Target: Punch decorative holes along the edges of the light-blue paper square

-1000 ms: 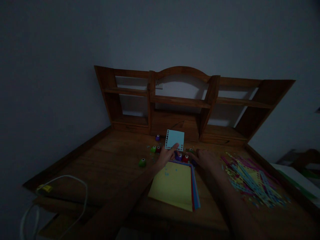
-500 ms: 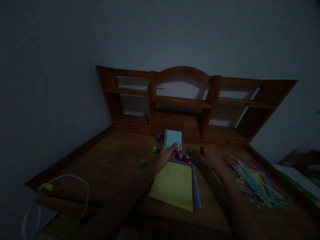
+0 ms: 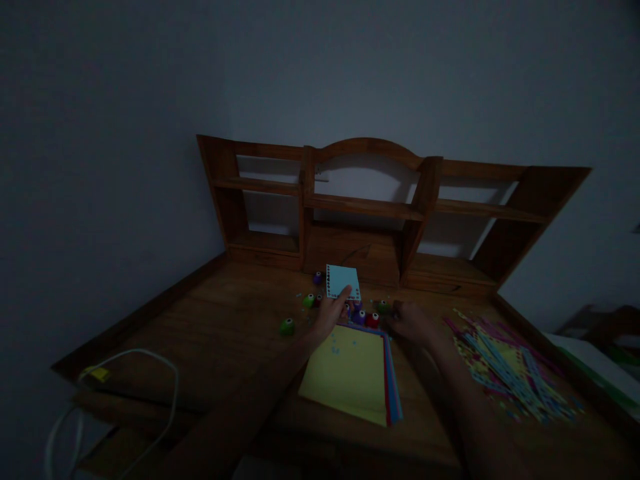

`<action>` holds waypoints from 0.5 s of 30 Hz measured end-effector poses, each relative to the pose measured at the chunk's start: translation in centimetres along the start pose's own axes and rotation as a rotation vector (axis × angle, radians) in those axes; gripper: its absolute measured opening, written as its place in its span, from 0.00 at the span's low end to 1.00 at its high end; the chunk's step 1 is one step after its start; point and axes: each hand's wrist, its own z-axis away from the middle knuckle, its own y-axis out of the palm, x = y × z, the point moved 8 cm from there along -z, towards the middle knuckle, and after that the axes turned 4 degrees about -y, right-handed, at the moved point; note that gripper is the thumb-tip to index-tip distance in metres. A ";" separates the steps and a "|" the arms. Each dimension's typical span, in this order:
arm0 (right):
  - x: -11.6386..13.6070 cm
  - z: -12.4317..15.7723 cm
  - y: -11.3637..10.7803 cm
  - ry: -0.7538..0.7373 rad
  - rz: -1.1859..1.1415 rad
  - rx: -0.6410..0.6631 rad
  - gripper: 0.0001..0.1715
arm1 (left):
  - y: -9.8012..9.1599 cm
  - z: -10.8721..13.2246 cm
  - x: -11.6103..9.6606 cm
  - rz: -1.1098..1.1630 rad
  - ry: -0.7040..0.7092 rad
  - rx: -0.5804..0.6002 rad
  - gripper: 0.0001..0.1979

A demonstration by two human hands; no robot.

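Dim room; wooden worktop [image 3: 215, 333] w/ hutch shelves [image 3: 360, 207] at 12 o'clock. Far L: white cable [image 3: 145, 351]. Next, lone green punch [image 3: 287, 326], at 9 o'clock of left hand [image 3: 327, 319]. L grip clamped, thumb on top, on pale blue card [image 3: 343, 281]; card held up off worktop at 12 o'clock of that hand, holes along L & bottom edges. Paper stack [image 3: 347, 370], yellow on top, at 6 o'clock. Red punch [image 3: 373, 319] between hands, nearer right hand [image 3: 411, 322], at its 9 o'clock. R grip curled; too dark to tell if apart or together. Far R: heap of paper strips [image 3: 505, 370].
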 end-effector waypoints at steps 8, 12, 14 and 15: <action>0.3 -1.0 0.3 0.090 -1.011 -0.412 0.20 | 0.1 0.0 0.9 0.001 -0.015 0.022 0.22; 0.7 -1.9 3.1 0.104 -1.537 -0.366 0.17 | 0.9 0.1 1.1 0.018 -0.019 0.092 0.23; 0.5 -2.2 3.4 0.073 -1.600 -0.371 0.16 | 1.1 0.1 1.3 0.008 -0.025 0.103 0.23; 0.4 -2.2 3.4 0.059 -1.586 -0.372 0.15 | 1.2 0.0 1.4 0.005 -0.027 0.103 0.23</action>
